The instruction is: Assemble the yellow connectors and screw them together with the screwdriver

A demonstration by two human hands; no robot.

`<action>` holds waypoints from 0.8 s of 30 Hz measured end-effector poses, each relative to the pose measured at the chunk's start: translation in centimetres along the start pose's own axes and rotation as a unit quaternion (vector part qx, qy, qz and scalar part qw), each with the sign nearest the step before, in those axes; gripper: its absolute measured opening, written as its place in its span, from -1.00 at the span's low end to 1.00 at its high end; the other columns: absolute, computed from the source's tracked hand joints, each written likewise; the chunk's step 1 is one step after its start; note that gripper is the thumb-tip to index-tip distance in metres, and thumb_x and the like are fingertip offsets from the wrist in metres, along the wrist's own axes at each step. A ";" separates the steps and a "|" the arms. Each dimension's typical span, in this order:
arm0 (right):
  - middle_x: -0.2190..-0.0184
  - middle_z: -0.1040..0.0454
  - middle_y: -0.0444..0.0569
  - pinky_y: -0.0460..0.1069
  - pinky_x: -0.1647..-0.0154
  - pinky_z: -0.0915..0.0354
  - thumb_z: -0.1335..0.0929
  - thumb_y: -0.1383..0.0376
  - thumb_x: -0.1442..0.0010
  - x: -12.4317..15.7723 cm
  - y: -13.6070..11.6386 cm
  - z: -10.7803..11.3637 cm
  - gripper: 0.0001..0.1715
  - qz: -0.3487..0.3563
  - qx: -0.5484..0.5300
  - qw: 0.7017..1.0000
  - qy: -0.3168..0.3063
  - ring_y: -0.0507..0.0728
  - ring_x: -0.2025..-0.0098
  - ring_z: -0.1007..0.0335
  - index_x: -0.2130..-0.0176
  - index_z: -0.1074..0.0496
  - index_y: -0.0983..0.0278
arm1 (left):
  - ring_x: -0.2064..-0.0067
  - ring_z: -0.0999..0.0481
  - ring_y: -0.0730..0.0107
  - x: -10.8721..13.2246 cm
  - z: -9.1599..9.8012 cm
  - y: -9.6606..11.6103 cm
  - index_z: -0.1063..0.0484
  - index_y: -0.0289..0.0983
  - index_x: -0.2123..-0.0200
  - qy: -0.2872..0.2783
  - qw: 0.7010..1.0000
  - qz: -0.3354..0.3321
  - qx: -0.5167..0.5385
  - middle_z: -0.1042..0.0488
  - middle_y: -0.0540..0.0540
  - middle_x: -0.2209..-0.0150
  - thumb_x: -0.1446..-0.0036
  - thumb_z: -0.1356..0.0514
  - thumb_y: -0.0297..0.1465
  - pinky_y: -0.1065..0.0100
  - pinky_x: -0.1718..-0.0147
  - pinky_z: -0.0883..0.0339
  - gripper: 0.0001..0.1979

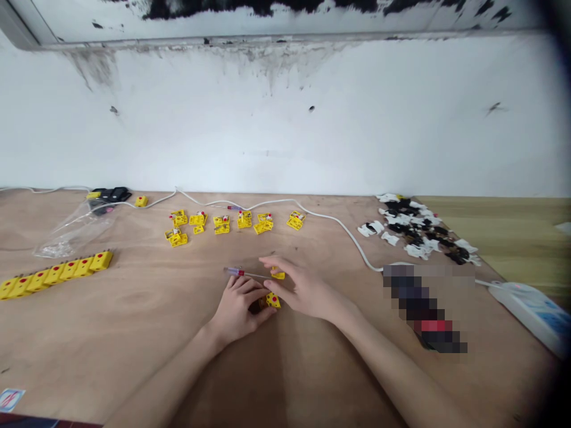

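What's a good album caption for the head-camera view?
Left fingers hold a yellow piece near a screwdriver, right hand close beside.

At the centre of the frame, the left hand holds a yellow piece with a red dot, while the right hand, its fingers parted, is just beside it. A screwdriver lies near both on the surface. Yellow blocks form a row at left; black and white pieces lie heaped at right

From the wearer's head, one view (fairly near) faces forward and down across a wooden table to a white wall.
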State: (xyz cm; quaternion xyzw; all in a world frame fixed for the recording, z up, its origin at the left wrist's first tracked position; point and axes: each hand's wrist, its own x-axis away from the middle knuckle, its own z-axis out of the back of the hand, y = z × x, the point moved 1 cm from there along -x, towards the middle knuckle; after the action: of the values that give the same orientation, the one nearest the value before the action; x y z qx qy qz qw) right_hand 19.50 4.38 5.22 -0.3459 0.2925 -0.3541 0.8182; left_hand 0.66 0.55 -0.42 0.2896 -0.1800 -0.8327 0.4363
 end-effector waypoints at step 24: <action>0.26 -0.51 -0.09 -0.06 0.33 -0.41 -0.31 0.38 -0.27 -7.4 4.4 -1.1 -0.47 -0.110 0.042 0.992 0.044 0.02 0.40 -0.46 -0.22 -0.30 0.27 | 0.11 -0.47 0.15 0.3 0.0 0.0 -0.58 -0.12 0.09 -0.002 1.000 0.005 0.005 -0.55 -0.13 0.17 -0.16 -0.32 -0.17 0.11 0.11 -0.33 -0.72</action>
State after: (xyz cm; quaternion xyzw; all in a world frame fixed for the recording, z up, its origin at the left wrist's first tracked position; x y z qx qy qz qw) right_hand 16.12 11.99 2.84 -0.3255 0.2729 -0.4687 0.7745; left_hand 0.57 0.33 -0.53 0.2895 -0.1866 -0.8300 0.4387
